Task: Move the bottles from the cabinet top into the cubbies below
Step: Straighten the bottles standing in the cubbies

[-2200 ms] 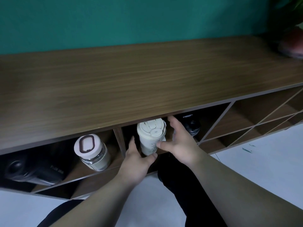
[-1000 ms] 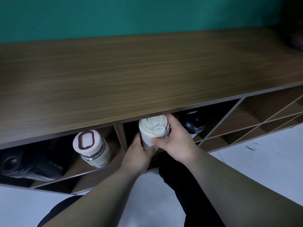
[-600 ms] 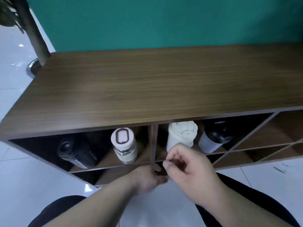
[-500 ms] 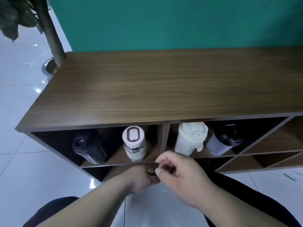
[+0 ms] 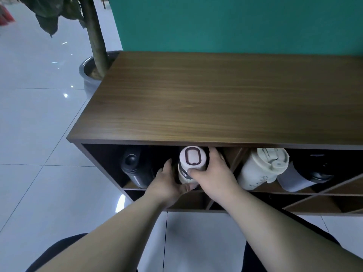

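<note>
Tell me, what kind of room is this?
Probably an office or lobby corner, though that is a guess: a low wooden cabinet with open cubbies stands against a teal wall, on glossy floor tiles, beside a potted plant.

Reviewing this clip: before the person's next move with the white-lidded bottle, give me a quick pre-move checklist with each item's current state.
1. Both hands on the white-lidded bottle: ok, left hand low, right hand at the lid.
2. Bottle inside the left cubby: ok.
3. Apart from the black bottle: ok.
4. Cabinet top free of bottles: ok in view; right end cropped.
5. Cream tumbler and grey bottle shelved: ok.
6. Bottle base seated: cannot tell.
</note>
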Action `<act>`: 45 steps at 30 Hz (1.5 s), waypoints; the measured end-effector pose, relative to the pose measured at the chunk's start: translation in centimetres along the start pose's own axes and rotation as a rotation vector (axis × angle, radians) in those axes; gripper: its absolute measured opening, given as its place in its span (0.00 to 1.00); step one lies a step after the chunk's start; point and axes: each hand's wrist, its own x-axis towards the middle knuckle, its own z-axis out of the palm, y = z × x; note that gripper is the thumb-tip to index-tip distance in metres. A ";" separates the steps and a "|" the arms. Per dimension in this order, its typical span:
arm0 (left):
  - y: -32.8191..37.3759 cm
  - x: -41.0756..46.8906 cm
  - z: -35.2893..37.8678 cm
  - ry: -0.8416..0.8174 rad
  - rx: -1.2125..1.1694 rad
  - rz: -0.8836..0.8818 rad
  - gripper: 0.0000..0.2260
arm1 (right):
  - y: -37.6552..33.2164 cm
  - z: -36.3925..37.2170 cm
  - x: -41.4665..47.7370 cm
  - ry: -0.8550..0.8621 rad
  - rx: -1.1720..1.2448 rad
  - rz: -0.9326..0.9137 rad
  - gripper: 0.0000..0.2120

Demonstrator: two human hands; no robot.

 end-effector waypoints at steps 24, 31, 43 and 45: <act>-0.4 1.3 1.0 0.005 -0.041 0.102 0.25 | -0.3 0.9 1.1 -0.050 -0.010 -0.001 0.21; -0.3 0.1 0.7 -0.024 -0.046 0.045 0.34 | -0.6 0.8 0.2 0.031 -0.104 -0.082 0.25; -7.6 -4.1 -3.8 0.014 -0.028 -0.227 0.31 | -4.1 7.0 -2.6 -0.232 0.008 -0.326 0.37; -8.1 -3.9 -4.6 0.145 -0.115 -0.299 0.32 | -4.6 7.9 -1.5 -0.247 0.021 -0.223 0.42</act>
